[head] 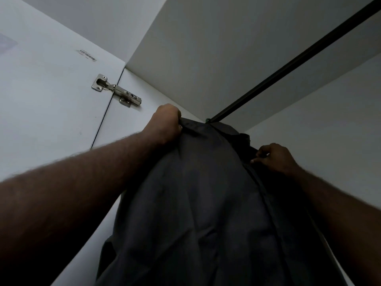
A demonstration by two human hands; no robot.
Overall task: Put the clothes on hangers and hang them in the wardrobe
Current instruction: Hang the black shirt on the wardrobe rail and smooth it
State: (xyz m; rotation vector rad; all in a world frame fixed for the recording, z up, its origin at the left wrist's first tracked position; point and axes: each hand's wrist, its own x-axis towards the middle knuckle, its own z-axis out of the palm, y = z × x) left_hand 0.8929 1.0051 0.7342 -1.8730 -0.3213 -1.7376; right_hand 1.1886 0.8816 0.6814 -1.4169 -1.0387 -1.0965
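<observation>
hands raised, left hand gripping dark shirt shoulder, right hand pinching collar

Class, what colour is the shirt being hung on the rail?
Plain dark grey shirt, no pattern visible; shown in the head view.

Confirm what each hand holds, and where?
Left hand grips the dark shirt at its shoulder; right hand pinches it at the front placket near the collar.

One dark shirt, two hands: left hand, right hand. One black wardrobe rail, one metal door hinge, one small label on door.
</observation>
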